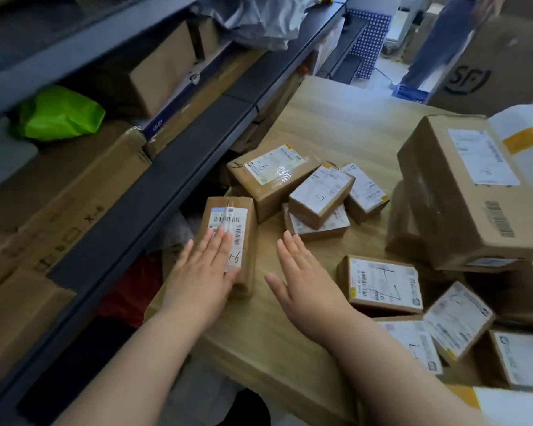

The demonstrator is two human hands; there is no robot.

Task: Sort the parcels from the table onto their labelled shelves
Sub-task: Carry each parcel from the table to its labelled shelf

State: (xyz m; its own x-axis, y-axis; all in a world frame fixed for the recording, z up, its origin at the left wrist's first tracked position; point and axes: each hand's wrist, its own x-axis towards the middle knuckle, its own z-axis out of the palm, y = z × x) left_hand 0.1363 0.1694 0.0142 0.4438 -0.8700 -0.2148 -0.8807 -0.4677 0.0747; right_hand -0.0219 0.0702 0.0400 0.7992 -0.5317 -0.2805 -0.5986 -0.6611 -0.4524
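Small brown cardboard parcel (pixel 233 221) runs near-to-far under my flat left hand (pixel 203 269); my right hand (pixel 302 281), fingers also straight, just right

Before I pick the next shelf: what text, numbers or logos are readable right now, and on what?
"SF": logo on the big carton at top right.
"1-6": handwritten on the label of the back parcel.
"1-6": handwritten, upside down to the camera, on the label of the parcel under the left hand.
All other handwriting, small print and barcodes on the table, and the print on the shelf cartons: too blurred to read.
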